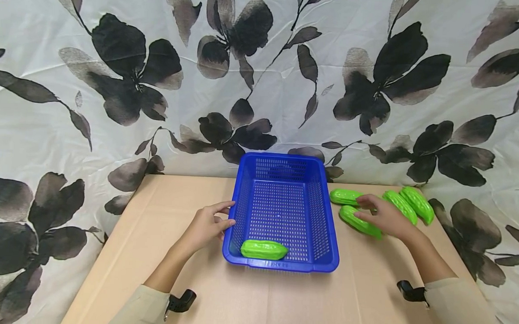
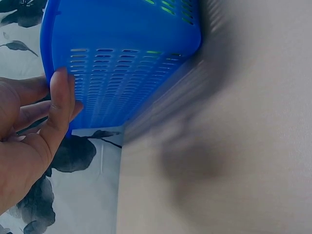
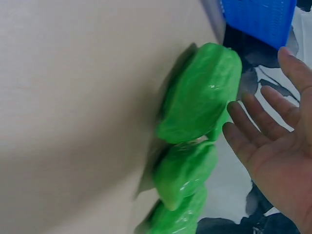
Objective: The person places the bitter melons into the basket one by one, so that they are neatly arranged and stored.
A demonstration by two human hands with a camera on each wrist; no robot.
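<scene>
A blue plastic basket (image 1: 279, 220) with slotted walls stands on the table, and one bright green bitter melon (image 1: 263, 249) lies inside at its near end. My left hand (image 1: 208, 223) is at the basket's left side, holding the rim with thumb and fingers; in the left wrist view the thumb (image 2: 59, 95) lies over the rim. On the right, my right hand (image 1: 386, 215) hovers over several glossy, ridged bitter melons (image 1: 358, 222), fingers loosely bent and nothing in them. The right wrist view shows its palm beside the nearest bitter melon (image 3: 204, 95), with a gap between.
The light wooden table (image 1: 267, 300) ends at the back against a white cloth (image 1: 296, 87) with dark flowers. Two bitter melons (image 1: 416, 204) lie side by side near the right table edge. Another bitter melon (image 1: 344, 197) sits close to the basket's right wall.
</scene>
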